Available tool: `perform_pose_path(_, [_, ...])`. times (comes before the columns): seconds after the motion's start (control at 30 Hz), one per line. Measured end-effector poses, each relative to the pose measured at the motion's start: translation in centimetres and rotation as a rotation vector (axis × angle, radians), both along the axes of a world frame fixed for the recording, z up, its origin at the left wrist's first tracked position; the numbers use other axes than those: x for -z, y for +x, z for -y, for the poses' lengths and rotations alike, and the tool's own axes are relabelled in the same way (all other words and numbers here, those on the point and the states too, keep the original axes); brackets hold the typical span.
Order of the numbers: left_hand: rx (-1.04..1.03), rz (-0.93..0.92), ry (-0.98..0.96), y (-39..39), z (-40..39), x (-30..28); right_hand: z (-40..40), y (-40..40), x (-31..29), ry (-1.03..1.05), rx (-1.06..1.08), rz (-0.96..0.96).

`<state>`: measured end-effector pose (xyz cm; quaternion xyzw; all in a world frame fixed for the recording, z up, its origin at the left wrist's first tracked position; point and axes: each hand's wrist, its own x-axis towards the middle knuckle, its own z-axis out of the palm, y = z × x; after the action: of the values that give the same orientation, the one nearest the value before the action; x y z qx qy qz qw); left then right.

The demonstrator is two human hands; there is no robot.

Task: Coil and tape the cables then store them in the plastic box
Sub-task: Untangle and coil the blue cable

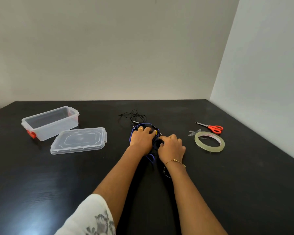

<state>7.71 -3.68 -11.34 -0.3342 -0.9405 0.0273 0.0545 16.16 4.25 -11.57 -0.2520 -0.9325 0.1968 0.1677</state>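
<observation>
A blue cable lies coiled on the black table, with a yellow plug near my fingers. My left hand lies flat on the coil and presses it down. My right hand has its fingers curled at the coil's right side and pinches the cable there. A thin black cable lies in a loose tangle just behind the coil. The clear plastic box with red latches stands open at the far left. Its lid lies flat beside it.
A roll of clear tape lies to the right of my hands, with a cut strip of tape stuck on the table behind it. Red-handled scissors lie further back right. Walls close the table's back and right sides.
</observation>
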Motion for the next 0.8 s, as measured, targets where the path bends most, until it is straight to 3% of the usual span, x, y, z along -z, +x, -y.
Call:
perform_pose_path(0.27, [-0.050,0.039,0.137,0.3,-0.2,0.2,0.3,0.1,0.0,0.059,-0.031,0.028])
perform_pose_path(0.4, [-0.038,-0.064,0.183,1.1,-0.2,-0.9,0.3,0.3,-0.2,0.094,0.020,0.028])
perform_pose_path(0.43, [-0.032,-0.093,0.262,1.3,-0.2,-1.2,0.3,0.3,-0.2,0.114,0.028,-0.033])
perform_pose_path(0.5, [-0.031,-0.084,0.607,1.8,0.2,-2.6,0.5,0.1,-0.2,0.146,0.033,-0.277])
perform_pose_path(0.6, [-0.012,0.101,1.166,2.9,1.2,-6.4,1.5,-0.3,-0.8,0.079,-0.025,-0.596])
perform_pose_path(0.7, [0.023,0.408,1.609,4.2,2.3,-10.2,3.1,-0.9,-2.1,-0.159,-0.237,-0.673])
perform_pose_path(0.8, [-0.009,0.676,1.891,4.6,3.4,-11.2,4.6,-1.8,-3.3,-0.351,-0.398,-0.608])
